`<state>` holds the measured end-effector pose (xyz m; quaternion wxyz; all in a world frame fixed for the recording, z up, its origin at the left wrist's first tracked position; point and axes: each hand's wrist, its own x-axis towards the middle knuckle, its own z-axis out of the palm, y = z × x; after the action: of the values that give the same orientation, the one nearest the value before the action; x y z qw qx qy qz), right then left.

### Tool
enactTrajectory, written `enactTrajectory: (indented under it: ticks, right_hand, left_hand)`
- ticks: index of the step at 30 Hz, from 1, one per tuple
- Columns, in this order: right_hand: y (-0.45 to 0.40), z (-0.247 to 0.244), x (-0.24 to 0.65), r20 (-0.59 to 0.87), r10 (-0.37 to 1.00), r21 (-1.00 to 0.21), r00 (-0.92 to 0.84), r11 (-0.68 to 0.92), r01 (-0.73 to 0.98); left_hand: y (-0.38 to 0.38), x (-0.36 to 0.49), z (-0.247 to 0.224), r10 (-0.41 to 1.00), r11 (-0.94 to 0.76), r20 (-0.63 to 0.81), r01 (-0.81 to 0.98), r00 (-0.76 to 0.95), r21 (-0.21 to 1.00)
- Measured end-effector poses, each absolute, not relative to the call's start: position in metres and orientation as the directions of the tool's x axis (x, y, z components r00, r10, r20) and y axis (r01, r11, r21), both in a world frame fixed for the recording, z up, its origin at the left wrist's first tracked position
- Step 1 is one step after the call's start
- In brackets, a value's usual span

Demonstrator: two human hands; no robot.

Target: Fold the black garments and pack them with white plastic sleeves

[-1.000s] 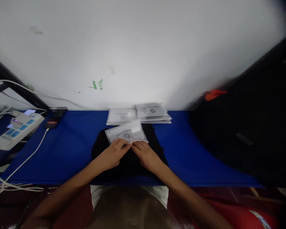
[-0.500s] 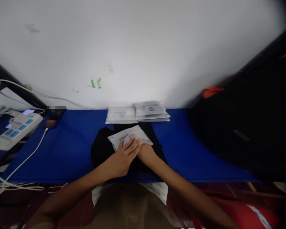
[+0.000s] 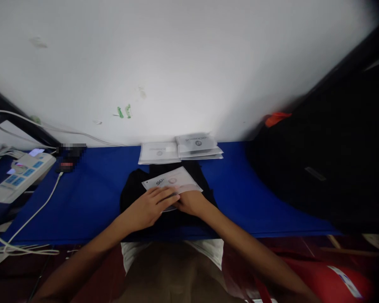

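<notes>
A translucent plastic pouch point(image 3: 173, 179) with dark lettering and a round logo lies tilted over a crumpled black cloth point(image 3: 131, 185). My left hand point(image 3: 151, 206) rests on the pouch's lower left part, its fingers stretched out flat. Close against those fingertips, my right hand point(image 3: 191, 202) reaches into or under the pouch's near edge. Its fingers are mostly hidden, and I cannot make out what they grip. Behind the cloth lie a flat pouch point(image 3: 159, 153) on the left and a stack of similar pouches point(image 3: 197, 145) on the right.
A blue surface point(image 3: 240, 185) runs along the white wall point(image 3: 189, 63). On the left are a power strip point(image 3: 25, 174), white cables and a blurred-out dark object point(image 3: 71, 158). A large black bag point(image 3: 328, 155) fills the right side. Something red point(image 3: 322, 282) sits lower right.
My left hand has slid down and left across the pouch, uncovering its logo. My right hand has shifted left at the pouch's near edge, and that edge has lifted slightly.
</notes>
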<state>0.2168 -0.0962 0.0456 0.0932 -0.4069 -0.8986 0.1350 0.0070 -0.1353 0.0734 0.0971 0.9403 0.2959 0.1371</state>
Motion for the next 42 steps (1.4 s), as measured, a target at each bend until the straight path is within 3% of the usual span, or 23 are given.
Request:
enactTrajectory:
  ticks: [2, 4, 7, 10, 13, 19, 22, 30, 36, 42]
  right_hand:
    - [-0.099, 0.05, 0.221, 0.121, 0.76, -0.338, -0.638, 0.636, 0.694]
    - [-0.103, 0.054, 0.225, 0.287, 0.708, -0.334, -0.645, 0.705, 0.625]
    - [-0.112, 0.062, 0.227, 0.664, 0.487, -0.262, -0.568, 0.862, 0.434]
    - [-0.118, 0.071, 0.222, 0.83, 0.279, -0.106, -0.483, 0.929, 0.355]
    - [-0.119, 0.078, 0.213, 0.843, 0.206, -0.024, -0.498, 0.938, 0.346]
    - [-0.116, 0.081, 0.204, 0.83, 0.224, -0.057, -0.51, 0.945, 0.321]
    - [-0.111, 0.08, 0.21, 0.814, 0.241, -0.068, -0.529, 0.943, 0.325]
    - [-0.067, 0.059, 0.271, 0.74, 0.468, -0.199, -0.483, 0.838, 0.508]
    - [-0.074, 0.065, 0.276, 0.64, 0.554, -0.307, -0.532, 0.819, 0.484]
    - [-0.088, 0.088, 0.239, 0.484, 0.423, -0.253, -0.766, 0.906, 0.34]
  left_hand:
    - [-0.132, 0.0, 0.073, 0.583, -0.811, 0.327, 0.511, 0.743, 0.285]
    - [-0.131, -0.004, 0.073, 0.566, -0.824, 0.475, 0.481, 0.674, 0.3]
    - [-0.131, -0.004, 0.074, 0.519, -0.845, 0.641, 0.453, 0.565, 0.285]
    - [-0.132, 0.002, 0.076, 0.483, -0.859, 0.708, 0.436, 0.515, 0.268]
    - [-0.133, 0.008, 0.078, 0.457, -0.87, 0.743, 0.419, 0.489, 0.26]
    - [-0.135, 0.013, 0.073, 0.461, -0.866, 0.78, 0.406, 0.423, 0.292]
    - [-0.14, 0.009, 0.071, 0.514, -0.842, 0.767, 0.397, 0.386, 0.365]
    - [-0.147, -0.02, 0.095, 0.582, -0.754, 0.794, 0.482, 0.175, 0.446]
    - [-0.149, -0.015, 0.098, 0.636, -0.743, 0.762, 0.364, 0.121, 0.562]
    - [-0.153, 0.003, 0.1, 0.619, -0.785, 0.748, 0.217, 0.239, 0.58]
